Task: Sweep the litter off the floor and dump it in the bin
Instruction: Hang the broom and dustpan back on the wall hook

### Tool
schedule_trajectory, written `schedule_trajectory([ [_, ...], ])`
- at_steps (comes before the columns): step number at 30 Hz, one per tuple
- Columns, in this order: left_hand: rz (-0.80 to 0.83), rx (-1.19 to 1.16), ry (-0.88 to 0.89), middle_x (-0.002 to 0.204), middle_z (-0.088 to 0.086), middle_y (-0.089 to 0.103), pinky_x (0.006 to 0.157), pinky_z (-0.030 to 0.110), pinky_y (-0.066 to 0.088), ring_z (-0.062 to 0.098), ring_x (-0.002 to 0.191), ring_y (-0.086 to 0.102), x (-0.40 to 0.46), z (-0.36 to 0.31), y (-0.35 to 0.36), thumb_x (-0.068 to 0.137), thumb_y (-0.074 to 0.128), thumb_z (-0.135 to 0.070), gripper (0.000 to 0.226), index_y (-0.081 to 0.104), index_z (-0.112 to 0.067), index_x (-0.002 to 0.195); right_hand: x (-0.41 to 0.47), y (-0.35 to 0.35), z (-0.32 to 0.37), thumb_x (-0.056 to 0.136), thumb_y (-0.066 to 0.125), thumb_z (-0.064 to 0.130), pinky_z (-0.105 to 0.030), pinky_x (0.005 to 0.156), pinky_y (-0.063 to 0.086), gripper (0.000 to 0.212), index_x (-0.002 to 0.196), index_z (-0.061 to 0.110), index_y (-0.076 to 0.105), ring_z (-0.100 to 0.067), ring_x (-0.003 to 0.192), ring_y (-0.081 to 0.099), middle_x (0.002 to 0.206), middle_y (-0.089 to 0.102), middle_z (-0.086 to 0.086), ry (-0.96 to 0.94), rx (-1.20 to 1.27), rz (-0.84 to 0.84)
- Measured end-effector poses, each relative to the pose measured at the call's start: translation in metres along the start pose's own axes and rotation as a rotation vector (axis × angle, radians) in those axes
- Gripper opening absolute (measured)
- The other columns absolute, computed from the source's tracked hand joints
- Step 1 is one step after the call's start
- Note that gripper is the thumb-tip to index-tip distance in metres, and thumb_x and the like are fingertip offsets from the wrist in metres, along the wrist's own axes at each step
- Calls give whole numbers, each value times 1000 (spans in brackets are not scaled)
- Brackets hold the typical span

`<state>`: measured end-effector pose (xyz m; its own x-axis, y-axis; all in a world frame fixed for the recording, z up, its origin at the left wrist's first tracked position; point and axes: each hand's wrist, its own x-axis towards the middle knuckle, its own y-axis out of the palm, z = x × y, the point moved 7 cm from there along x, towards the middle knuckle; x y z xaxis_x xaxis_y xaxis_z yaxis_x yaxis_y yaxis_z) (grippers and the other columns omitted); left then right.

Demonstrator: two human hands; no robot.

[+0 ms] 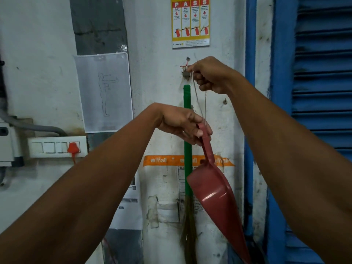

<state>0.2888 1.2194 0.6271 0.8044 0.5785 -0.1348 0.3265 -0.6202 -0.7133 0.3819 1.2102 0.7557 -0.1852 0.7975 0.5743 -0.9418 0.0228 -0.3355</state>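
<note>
A person stands at a whitewashed wall, fetching tools before any sweeping begins. The left hand (pixel 182 124) grips the handle of a red dustpan (pixel 215 195), which hangs tilted, scoop down, below and just right of the nail (pixel 188 59). The right hand (pixel 207 75) pinches the string (pixel 200 103) tied to that handle, holding its loop at the nail. Whether the loop is going on or coming off cannot be told; judged by the task, it is being lifted off.

A broom (pixel 187 141) with a green shaft hangs directly below the nail, behind the dustpan, its brown bristles lower down the wall. No litter, floor or bin is in view.

The next move, by this reading, calls for freeing the loop cleanly from the nail, then taking the broom too; one hand must be emptied or both tools shared between the two.

Above and just right of the nail, a yellow poster (pixel 190 21) spells "PASS" over four red extinguishers, with "Losung" at its foot. Below the nail, orange tape (pixel 158 160) repeats a word ending in "mall". Left of the nail hangs a sheet (pixel 103 92) with an outline figure; further left and lower is a switch panel (pixel 57 147). Blue shutters (pixel 322 92) stand to the right.
</note>
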Motion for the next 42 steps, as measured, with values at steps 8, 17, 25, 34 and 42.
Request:
schedule_trajectory([
  [8,-96,-24,-115,126,19,70,109,46,52,32,122,66,-25,24,-13,94,69,-22,44,63,-1,132,9,4,-21,101,56,3,-33,62,60,17,107,-7,70,-20,62,57,85,71,-13,108,-692,127],
  [17,-134,-39,-143,120,9,74,108,45,52,28,117,68,-40,44,-20,101,66,-18,18,73,-15,117,21,3,1,88,78,2,-28,58,62,12,100,5,78,-22,64,75,89,74,-12,-142,-763,-112],
  [25,-440,-91,12,101,4,75,94,36,59,19,94,70,-45,35,-62,101,67,-26,17,75,-14,110,60,-11,25,81,87,14,-39,77,64,15,94,13,79,-21,81,72,94,74,-8,-293,-685,-459],
  [34,-730,-37,102,107,11,77,91,41,62,27,101,75,-40,45,-103,95,74,-37,34,72,-11,116,112,-17,19,82,86,13,-38,86,61,14,95,13,79,-21,91,70,98,74,-7,-256,-646,-509],
  [42,-774,-36,116,113,28,69,89,46,63,33,99,72,-27,66,-116,89,80,-43,50,66,0,109,130,-34,-9,89,80,13,-32,73,63,12,100,11,80,-16,75,70,99,73,-7,-47,-551,-452],
])
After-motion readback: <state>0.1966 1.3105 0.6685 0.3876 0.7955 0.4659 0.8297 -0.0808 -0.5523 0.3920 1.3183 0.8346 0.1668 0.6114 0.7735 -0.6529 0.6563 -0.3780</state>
